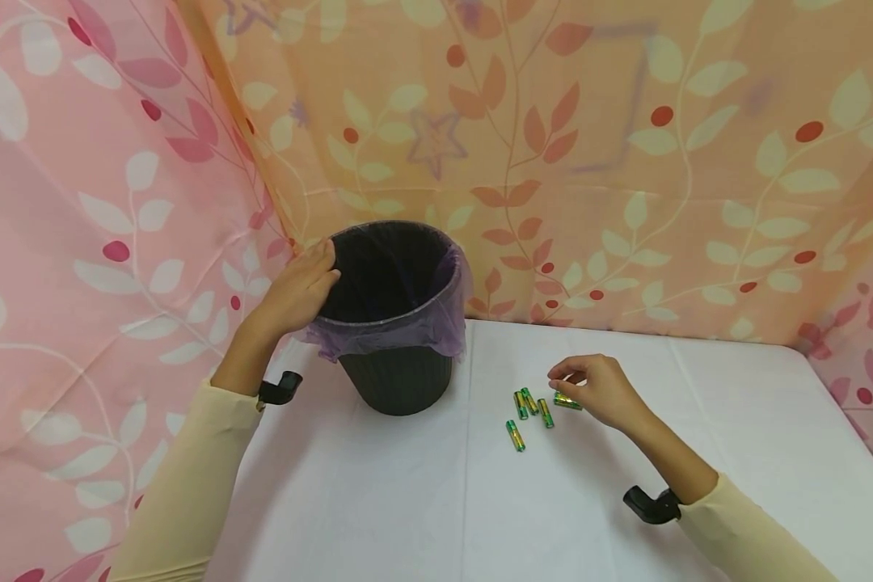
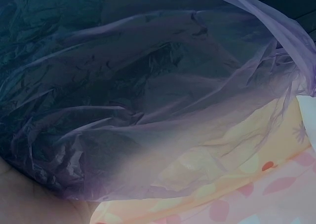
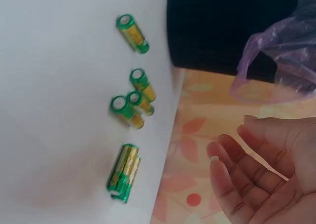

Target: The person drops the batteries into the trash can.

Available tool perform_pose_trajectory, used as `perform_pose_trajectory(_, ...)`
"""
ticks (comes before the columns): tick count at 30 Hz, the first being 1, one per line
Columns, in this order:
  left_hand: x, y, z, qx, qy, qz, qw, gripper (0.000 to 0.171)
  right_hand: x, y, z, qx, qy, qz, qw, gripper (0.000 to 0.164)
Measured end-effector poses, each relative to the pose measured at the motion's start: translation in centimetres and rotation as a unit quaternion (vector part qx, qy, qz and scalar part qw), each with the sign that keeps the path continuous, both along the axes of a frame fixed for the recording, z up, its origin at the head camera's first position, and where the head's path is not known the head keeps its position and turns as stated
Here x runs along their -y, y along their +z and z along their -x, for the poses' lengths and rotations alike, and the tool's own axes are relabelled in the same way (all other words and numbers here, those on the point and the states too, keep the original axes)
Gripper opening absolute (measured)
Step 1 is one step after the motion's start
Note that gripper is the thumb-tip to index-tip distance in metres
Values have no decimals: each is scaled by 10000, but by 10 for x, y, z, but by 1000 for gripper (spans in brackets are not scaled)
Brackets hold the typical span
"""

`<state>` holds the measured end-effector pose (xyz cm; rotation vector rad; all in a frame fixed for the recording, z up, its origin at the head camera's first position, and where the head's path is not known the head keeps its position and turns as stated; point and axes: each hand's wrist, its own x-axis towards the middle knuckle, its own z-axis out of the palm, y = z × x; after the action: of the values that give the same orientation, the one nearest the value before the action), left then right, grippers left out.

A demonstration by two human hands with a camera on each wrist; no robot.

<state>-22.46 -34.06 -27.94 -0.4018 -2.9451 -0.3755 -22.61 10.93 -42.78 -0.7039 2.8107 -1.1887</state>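
Note:
A dark trash bin (image 1: 396,384) lined with a thin purple plastic bag (image 1: 429,323) stands upright on the white-covered table. My left hand (image 1: 298,287) grips its left rim; in the left wrist view the bag hides most of the scene and only part of the hand (image 2: 29,202) shows. To the bin's right lie several green and gold batteries (image 1: 515,436). Just above the rightmost ones, my right hand (image 1: 600,392) hovers with loosely bent fingers. The right wrist view shows this hand (image 3: 266,172) holding nothing, apart from the batteries (image 3: 123,169).
An orange leaf-patterned cloth (image 1: 596,162) hangs behind the table (image 1: 713,404). Pink patterned cloth (image 1: 65,242) hangs at the left, close to the left arm, and more shows at the far right. Each wrist wears a black camera mount (image 1: 652,505).

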Motion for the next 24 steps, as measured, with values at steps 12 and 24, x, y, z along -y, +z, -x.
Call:
perform_pose_trajectory(12, 2, -1, 0, 2, 15, -77, 10000, 59, -11, -16, 5, -253, -99, -915, 9954, 12)
perform_pose_trajectory(24, 3, -2, 2, 2, -17, -158, 9999, 59, -21, -34, 8, -174, -181, -1297, 9912, 12)
